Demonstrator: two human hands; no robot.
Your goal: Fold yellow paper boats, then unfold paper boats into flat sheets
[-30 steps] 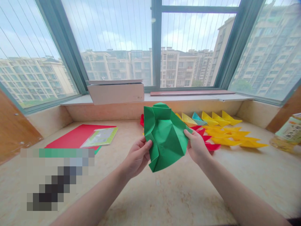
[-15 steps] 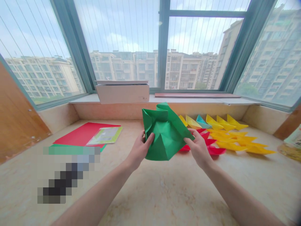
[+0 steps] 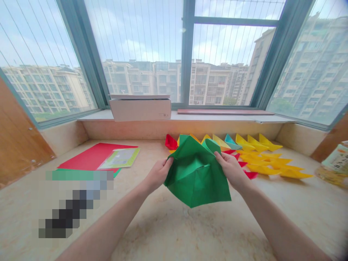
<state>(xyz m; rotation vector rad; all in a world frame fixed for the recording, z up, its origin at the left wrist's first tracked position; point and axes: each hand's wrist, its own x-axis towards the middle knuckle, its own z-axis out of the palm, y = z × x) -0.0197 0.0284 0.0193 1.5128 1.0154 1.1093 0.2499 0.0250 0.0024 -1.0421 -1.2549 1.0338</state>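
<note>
A creased sheet of green paper (image 3: 197, 177) is held up above the counter, partly opened out, with its top right edge curling over. My left hand (image 3: 159, 174) pinches its left edge between thumb and fingers. At the upper right edge, my right hand (image 3: 231, 168) grips the same sheet. Behind it, folded yellow paper boats (image 3: 268, 168) stand in rows to the right, with a blue paper boat (image 3: 231, 141) among those at the back. A red paper boat (image 3: 171, 142) shows just past the sheet's upper left; other red ones are partly hidden.
Red paper (image 3: 81, 154) lies at the left under a clear packet with a yellow-green edge (image 3: 118, 158); green paper (image 3: 116, 173) peeks out below. A pixelated dark object (image 3: 67, 214) is nearer. A white box (image 3: 140, 108) stands on the sill; a bottle (image 3: 334, 163) is far right.
The green sheet has turned and opened out, hanging lower with a pointed bottom edge. My hands have shifted their hold along its edges. The red boat at the back has come into view.
</note>
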